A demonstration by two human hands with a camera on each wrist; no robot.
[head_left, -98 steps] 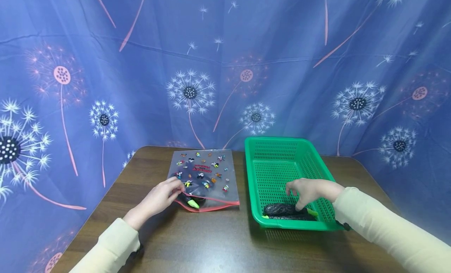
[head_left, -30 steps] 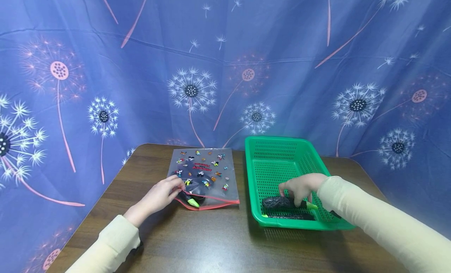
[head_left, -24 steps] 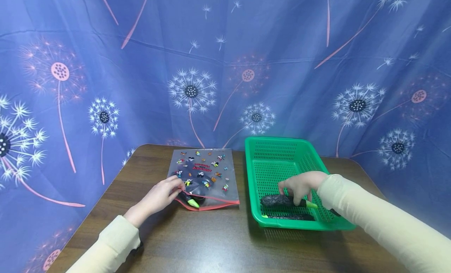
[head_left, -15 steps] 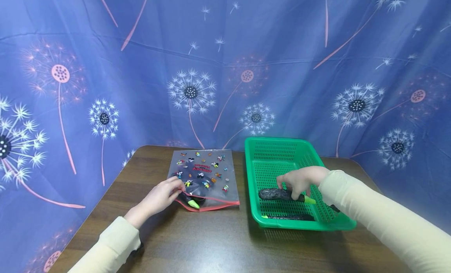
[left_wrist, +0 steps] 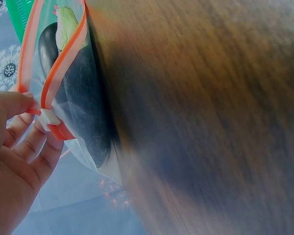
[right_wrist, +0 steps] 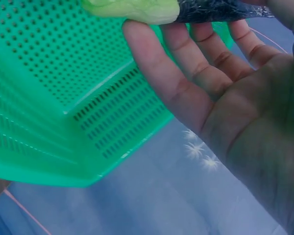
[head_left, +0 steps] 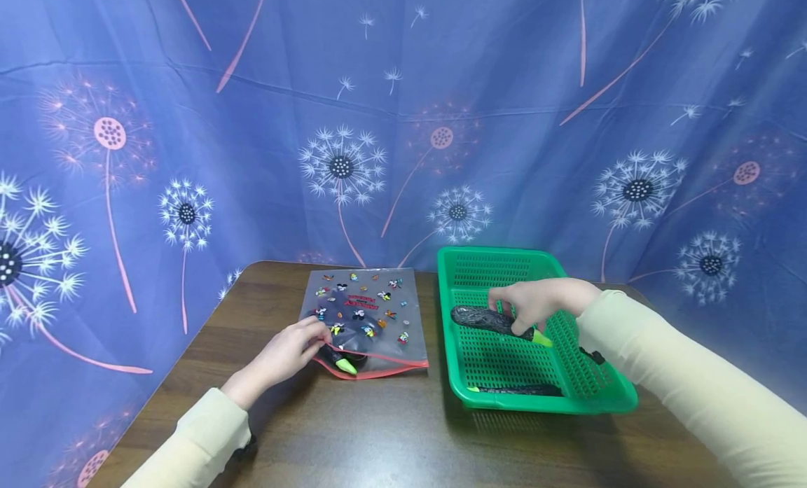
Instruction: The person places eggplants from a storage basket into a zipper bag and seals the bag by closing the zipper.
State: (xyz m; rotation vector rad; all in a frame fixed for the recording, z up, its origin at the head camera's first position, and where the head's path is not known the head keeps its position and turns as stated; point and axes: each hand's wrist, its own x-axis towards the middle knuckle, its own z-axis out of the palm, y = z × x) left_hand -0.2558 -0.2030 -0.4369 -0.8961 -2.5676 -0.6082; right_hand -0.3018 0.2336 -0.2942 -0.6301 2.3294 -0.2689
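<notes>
My right hand [head_left: 536, 302] grips a dark eggplant [head_left: 482, 320] with a pale green stem end, raised above the floor of the green basket [head_left: 449, 348]. In the right wrist view the fingers lie along the eggplant [right_wrist: 206, 11], whose dark skin looks wrinkled and shiny. Another dark eggplant [head_left: 523, 390] lies along the basket's near wall. My left hand [head_left: 286, 348] pinches the left corner of a clear zip bag [head_left: 391, 306] with red edging and cartoon prints. Inside its parted mouth are dark eggplants [left_wrist: 83, 98], partly hidden; the white slider [left_wrist: 50, 117] sits by my fingers.
Bag and basket stand side by side on a brown wooden table [head_left: 391, 432], the basket to the right. Behind them hangs a blue curtain [head_left: 391, 194] with dandelion prints. The basket's walls rise around the eggplant at its near side.
My right hand has taken hold of one eggplant and lifted it away from the other, up and slightly left. My left hand stays at the bag's corner.
</notes>
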